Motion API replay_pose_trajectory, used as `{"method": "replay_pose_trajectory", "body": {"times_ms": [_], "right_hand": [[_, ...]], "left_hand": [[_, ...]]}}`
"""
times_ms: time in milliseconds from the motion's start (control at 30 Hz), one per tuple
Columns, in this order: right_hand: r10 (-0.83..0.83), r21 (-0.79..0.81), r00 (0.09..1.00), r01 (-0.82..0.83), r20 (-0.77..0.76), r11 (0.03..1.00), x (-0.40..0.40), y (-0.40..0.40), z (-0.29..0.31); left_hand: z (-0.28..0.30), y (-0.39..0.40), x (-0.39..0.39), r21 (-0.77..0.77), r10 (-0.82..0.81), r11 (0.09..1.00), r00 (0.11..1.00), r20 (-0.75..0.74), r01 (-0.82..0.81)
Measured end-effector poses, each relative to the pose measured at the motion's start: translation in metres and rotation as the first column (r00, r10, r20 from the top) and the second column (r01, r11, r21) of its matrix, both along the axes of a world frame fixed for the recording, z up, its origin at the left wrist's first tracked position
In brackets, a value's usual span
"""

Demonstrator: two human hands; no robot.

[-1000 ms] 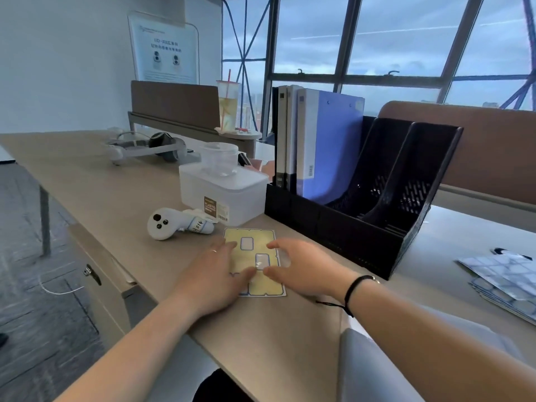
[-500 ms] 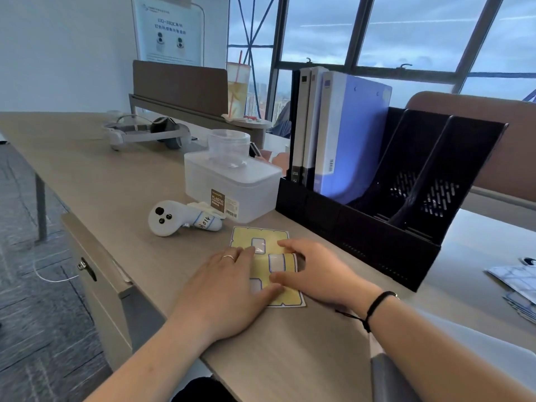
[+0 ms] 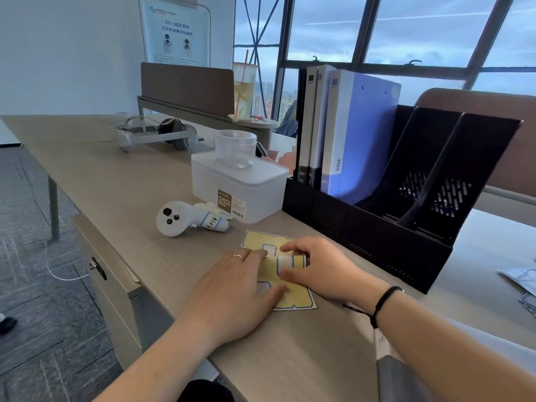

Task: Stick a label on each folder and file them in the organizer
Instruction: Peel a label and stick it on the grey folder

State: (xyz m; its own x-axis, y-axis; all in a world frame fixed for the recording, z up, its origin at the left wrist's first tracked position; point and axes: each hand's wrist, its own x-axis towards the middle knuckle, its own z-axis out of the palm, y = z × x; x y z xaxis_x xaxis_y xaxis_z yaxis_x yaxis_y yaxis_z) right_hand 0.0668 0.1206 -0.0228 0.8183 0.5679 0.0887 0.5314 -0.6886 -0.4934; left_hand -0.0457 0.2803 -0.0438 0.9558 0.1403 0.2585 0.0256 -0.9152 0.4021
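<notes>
Since a second ago the label has peeled further off the yellow sticker sheet and now curls up into a small roll between the fingers of the right hand, whose grip is closed on it with thumb below and fingertips above. Beside it, the left hand lies flat with fingers spread on the sheet's near side, grip open and holding nothing, most likely pinning the backing to the table so that it does not lift along with the label. Three folders already stand upright in the leftmost slot of the black organizer, just behind the sheet; its two slots to the right look empty. At the lower right edge, under the right forearm, a grey-and-white flat thing shows that may be a folder awaiting its label, though too little of it is visible to be sure. On the pale wood-grain table also sit a white handheld controller, a clear plastic container with a small tub on top, and a headset further back. Beyond are a low brown partition, a wall poster, grey carpet tiles and tall windows onto a cloudy sky.
</notes>
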Motion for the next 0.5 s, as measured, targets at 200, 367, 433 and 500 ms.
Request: {"method": "replay_pose_trajectory", "body": {"times_ms": [200,367,433,500], "right_hand": [[0.079,-0.183,0.985,-0.107,-0.154,0.977,0.003,0.01,0.028],[0.079,-0.244,0.985,-0.115,-0.15,0.963,0.004,0.011,0.033],[0.084,-0.242,0.987,-0.117,-0.14,0.963,0.003,0.01,0.031],[0.082,-0.21,0.987,-0.11,-0.137,0.972,0.003,0.01,0.028]], "left_hand": [[0.002,-0.001,-0.002,0.035,-0.03,0.999,1.0,-0.001,0.03],[0.002,-0.001,-0.001,0.048,-0.02,0.999,1.0,0.0,0.02],[0.001,0.001,0.003,0.046,-0.008,0.999,1.0,-0.001,0.008],[0.001,0.003,0.01,0.067,-0.013,0.998,1.0,-0.013,0.014]]}}
